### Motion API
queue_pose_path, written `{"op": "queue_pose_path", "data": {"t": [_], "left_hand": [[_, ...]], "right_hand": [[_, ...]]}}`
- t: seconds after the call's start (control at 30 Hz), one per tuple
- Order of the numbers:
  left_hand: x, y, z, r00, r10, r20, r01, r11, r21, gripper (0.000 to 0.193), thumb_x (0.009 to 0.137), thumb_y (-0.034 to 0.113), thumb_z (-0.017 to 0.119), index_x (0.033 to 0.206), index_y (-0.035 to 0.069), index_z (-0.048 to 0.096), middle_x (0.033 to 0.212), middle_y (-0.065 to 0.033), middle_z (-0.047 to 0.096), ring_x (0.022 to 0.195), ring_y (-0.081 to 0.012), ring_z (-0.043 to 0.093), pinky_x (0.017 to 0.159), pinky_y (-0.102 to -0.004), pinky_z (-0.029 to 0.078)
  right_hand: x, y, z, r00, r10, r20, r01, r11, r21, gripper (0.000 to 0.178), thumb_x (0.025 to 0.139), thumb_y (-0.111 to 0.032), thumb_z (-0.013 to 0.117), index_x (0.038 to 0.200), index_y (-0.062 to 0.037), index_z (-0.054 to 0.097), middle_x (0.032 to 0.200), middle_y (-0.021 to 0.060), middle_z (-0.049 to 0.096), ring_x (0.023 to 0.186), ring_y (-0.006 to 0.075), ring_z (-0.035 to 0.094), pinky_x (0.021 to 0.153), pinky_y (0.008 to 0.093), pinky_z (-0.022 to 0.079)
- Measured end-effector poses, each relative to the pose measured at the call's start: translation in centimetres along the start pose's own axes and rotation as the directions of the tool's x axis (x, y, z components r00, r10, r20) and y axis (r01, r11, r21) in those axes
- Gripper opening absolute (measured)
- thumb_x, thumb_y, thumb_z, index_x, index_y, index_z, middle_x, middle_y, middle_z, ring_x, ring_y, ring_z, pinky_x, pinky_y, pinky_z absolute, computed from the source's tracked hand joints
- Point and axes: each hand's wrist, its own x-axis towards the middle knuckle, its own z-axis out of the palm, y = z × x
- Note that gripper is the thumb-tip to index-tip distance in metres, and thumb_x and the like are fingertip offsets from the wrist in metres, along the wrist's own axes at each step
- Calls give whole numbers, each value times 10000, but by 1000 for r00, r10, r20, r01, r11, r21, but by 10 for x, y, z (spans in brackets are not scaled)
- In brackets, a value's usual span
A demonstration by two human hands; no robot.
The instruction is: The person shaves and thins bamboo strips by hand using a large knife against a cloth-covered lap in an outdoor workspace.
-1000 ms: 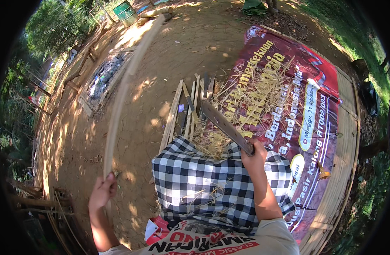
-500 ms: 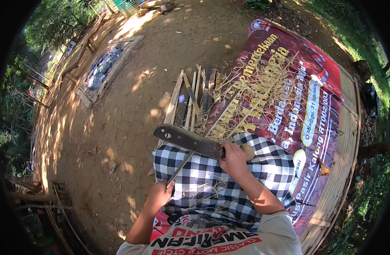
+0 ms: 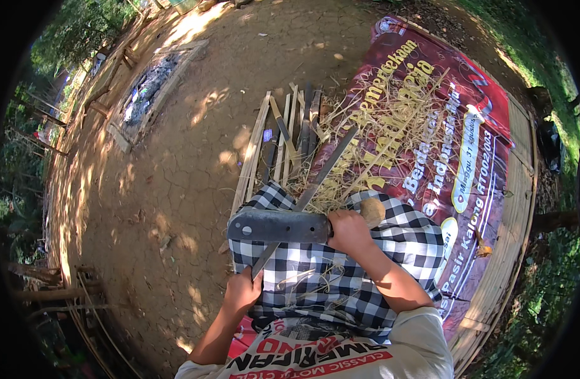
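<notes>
The left hand (image 3: 244, 290) clasped the strip (image 3: 328, 169), the right hand (image 3: 351, 231) gripped the cleaver (image 3: 271, 227) crossing it, and the apparent shaving step, contact unclear, next called for steady support.

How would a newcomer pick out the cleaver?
Start at the black-and-white checked cloth, lower centre. Over its upper left, the right hand holds the cleaver, crossing a thin strip gripped by the left hand. Unlike the strip, it is broad, with a round hole near its tip.
</notes>
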Motion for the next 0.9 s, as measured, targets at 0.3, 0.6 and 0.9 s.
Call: {"op": "queue_pose_path", "data": {"t": [0.3, 0.6, 0.9], "left_hand": [[6, -1, 3, 998, -43, 36, 43, 999, 5, 332, 893, 303, 569, 809, -18, 588, 640, -281, 586, 668, -475, 609, 613, -534, 490], [11, -4, 12, 990, 46, -133, -58, 994, -88, 317, 882, 287, 570, 858, -25, 622, 675, -281, 601, 700, -481, 614, 632, -515, 500], [6, 2, 11, 997, -77, -26, 76, 996, -36, 345, 874, 301, 575, 744, -18, 562, 581, -264, 578, 599, -460, 613, 580, -528, 497]], "right_hand": [[-1, -43, 8, 992, -104, 71, 93, 985, 143, 240, 580, -109, 688, 774, -22, 578, 766, 138, 603, 752, 311, 632, 704, 378, 529], [9, -10, 11, 987, -133, -92, 146, 978, 151, 288, 519, -95, 687, 783, -20, 599, 720, 140, 584, 722, 337, 600, 682, 410, 496], [18, 42, -25, 922, 315, -227, -316, 948, 33, 201, 664, -173, 713, 747, -14, 621, 725, 201, 643, 710, 377, 648, 638, 448, 507]]}}
